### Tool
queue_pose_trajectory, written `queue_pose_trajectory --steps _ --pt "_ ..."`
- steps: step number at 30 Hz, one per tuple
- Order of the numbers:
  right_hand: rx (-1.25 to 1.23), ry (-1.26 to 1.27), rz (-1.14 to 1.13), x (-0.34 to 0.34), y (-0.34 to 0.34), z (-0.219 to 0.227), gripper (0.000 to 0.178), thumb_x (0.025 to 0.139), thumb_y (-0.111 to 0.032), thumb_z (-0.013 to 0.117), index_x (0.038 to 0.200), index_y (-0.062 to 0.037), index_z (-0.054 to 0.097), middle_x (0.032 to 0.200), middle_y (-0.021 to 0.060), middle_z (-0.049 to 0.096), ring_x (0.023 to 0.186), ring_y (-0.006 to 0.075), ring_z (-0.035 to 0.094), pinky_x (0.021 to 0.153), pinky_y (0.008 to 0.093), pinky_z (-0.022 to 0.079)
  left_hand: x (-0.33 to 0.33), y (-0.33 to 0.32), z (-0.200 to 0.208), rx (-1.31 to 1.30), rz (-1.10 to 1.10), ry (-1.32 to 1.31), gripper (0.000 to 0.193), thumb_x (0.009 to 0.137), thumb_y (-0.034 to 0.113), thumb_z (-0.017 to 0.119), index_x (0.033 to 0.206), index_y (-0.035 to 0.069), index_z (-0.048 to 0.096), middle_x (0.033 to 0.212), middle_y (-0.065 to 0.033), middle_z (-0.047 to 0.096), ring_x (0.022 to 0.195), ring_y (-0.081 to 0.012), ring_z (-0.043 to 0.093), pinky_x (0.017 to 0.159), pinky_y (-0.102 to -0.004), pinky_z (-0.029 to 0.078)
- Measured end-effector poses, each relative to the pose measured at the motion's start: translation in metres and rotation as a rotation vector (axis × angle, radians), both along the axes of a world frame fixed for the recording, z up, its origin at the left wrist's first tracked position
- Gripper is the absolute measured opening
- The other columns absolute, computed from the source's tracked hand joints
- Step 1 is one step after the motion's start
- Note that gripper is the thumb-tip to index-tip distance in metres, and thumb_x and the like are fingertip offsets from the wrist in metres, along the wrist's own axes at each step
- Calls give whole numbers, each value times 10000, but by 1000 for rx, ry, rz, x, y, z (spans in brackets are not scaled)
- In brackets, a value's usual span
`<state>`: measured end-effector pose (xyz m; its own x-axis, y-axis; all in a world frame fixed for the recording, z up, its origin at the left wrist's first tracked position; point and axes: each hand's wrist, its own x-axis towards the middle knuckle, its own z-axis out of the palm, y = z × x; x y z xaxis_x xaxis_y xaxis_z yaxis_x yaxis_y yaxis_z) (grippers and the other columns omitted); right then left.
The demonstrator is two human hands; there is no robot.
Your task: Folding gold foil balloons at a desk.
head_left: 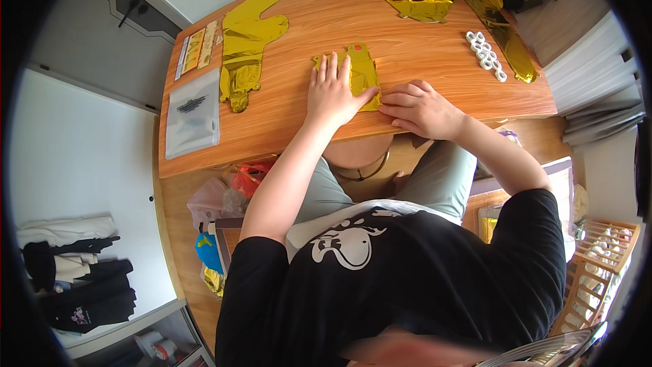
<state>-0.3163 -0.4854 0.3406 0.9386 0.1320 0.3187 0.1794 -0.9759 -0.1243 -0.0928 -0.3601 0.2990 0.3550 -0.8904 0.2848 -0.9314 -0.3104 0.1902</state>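
On table [305, 24], left hand [331, 97] spread over gold foil [364, 71]; right hand [426, 110] (grip unclear) alongside

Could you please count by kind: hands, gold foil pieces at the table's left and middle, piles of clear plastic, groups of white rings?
Hands: 2 (left hand, right hand)
Gold foil pieces: 2 (left foil, middle foil)
Pile of clear plastic: 1
Group of white rings: 1
Total: 6

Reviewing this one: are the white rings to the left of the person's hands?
No, the white rings lie in a cluster to the right of both the left hand and the right hand.
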Motion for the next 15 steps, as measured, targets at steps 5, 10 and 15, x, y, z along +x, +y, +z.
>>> queue_pose_trajectory --steps 5,10,15 --pt "215 32 -98 16 -16 6 287 892 -235 745 1159 -128 743 1323 51 641 1274 244 551 1051 424 405 1 -1 -1 -6 -4 2 1018 864 761 592 1549 34 396 1618 -248 346 1536 -398 266 1249 -544 196" --pt "248 84 -297 44 -26 15 614 785 -342 858 1320 -132 643 1416 78 594 1376 325 465 1134 482 340 0 -1 1 25 -4 -4 1018 868 764 580 1550 30 396 1616 -255 342 1535 -398 263 1248 -540 200" --pt "186 184 -333 51 -17 15 925 677 -454 906 1463 -149 523 1483 78 550 1437 346 392 1185 515 271 1 1 -2 -4 -7 -7 1013 877 760 570 1554 29 391 1614 -255 345 1535 -399 264 1247 -540 203"
